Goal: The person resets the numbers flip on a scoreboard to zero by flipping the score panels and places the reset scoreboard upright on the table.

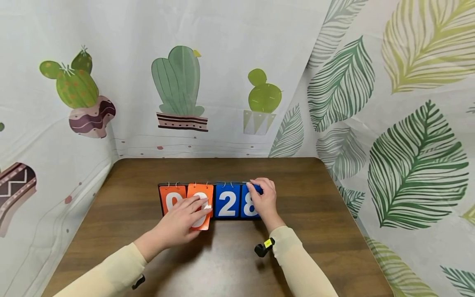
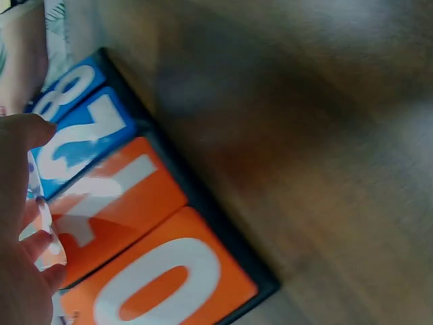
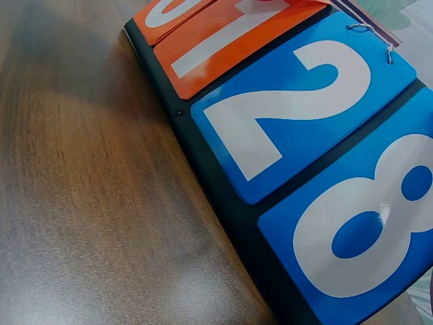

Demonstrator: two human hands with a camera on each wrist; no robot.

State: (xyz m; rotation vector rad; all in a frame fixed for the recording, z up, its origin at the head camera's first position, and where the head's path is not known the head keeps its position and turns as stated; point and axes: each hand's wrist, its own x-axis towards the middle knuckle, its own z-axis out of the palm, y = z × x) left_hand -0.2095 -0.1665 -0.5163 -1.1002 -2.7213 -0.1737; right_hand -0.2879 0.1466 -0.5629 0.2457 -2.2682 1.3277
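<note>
A flip scoreboard with a black base (image 3: 203, 162) stands on the table, ringed number cards along its front. My left hand (image 1: 182, 220) holds an orange card with a white 0 (image 1: 203, 226), second from the left, lifted off the board toward me. Beneath it, the left wrist view shows an orange card with a 1 (image 2: 115, 203). An orange 0 card (image 2: 162, 284) lies flat at the left end. My right hand (image 1: 265, 200) grips the board's top right corner, over the blue 8 card (image 3: 379, 223). Beside that is the blue 2 card (image 1: 227, 202).
The brown wooden table (image 1: 304, 255) extends around the scoreboard. Behind it hangs a white cloth (image 1: 226, 33) printed with cacti, and a leaf-printed cloth (image 1: 371, 82) hangs to the right. Black wrist devices (image 1: 264, 247) sit at both sleeves.
</note>
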